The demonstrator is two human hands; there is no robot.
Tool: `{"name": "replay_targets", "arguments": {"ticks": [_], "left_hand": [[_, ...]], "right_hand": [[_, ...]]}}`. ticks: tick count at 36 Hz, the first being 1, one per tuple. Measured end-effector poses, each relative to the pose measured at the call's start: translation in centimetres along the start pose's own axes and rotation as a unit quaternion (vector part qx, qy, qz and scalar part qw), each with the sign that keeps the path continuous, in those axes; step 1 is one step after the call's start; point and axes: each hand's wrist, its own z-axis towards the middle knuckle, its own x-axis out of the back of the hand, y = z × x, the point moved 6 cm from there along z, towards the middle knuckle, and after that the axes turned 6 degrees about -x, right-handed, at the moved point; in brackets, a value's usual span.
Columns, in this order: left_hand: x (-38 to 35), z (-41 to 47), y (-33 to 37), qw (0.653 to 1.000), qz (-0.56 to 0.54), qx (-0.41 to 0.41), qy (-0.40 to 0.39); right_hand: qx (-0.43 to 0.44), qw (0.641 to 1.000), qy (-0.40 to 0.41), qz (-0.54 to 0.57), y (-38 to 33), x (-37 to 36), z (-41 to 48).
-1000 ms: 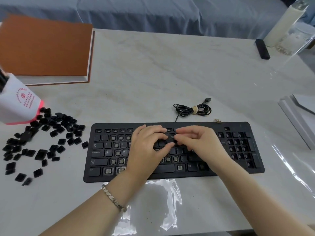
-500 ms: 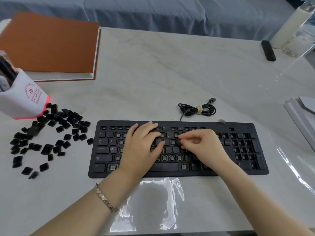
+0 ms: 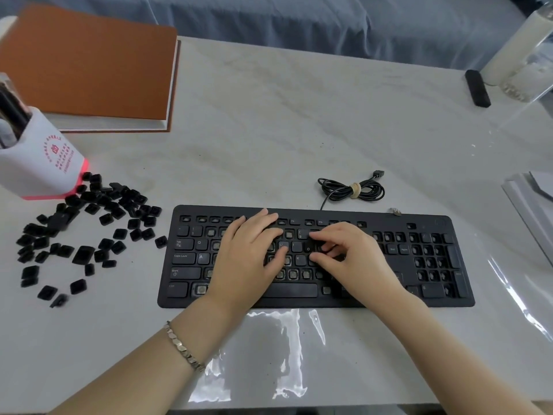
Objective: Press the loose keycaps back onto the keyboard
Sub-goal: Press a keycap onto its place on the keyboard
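Pinching a keycap [image 3: 308, 248], right hand [image 3: 356, 259] flanks left hand [image 3: 248, 259] on keyboard [image 3: 299, 209].

Home study, by the look: pale marbled tabletop [image 3: 299, 121], black computer keyboard [image 3: 287, 290], brown hardcover book [image 3: 89, 64], white pen pot [image 3: 42, 163], blue-grey upholstery [image 3: 299, 22] behind.

- Keyboard [image 3: 296, 290] lies on the worktop [image 3: 299, 130].
- Loose keycaps [image 3: 86, 232] lie at its 9 o'clock.
- Coiled cable [image 3: 350, 190] lies at its 12 o'clock.
- Pen holder [image 3: 45, 163] stands at 10 o'clock, book [image 3: 86, 64] behind it.
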Motion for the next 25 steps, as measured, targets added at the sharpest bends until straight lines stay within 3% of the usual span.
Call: {"name": "replay_targets", "arguments": {"ticks": [8,14,19,25], "left_hand": [[0.0,0.0,0.0,1.0,-0.007,0.004,-0.004],[0.1,0.0,0.0,1.0,-0.01,0.004,-0.001],[0.1,0.0,0.0,1.0,-0.009,0.004,0.0],[0.2,-0.1,0.1,1.0,-0.007,0.001,0.006]], "right_hand": [[-0.001,0.998,-0.03,-0.063,-0.5,-0.5,1.0],[-0.073,0.994,0.002,0.083,0.4,0.6,0.4],[-0.119,0.968,-0.036,0.217,0.8,0.4,-0.3],[-0.11,0.977,-0.036,0.179,1.0,0.3,-0.3]]}}
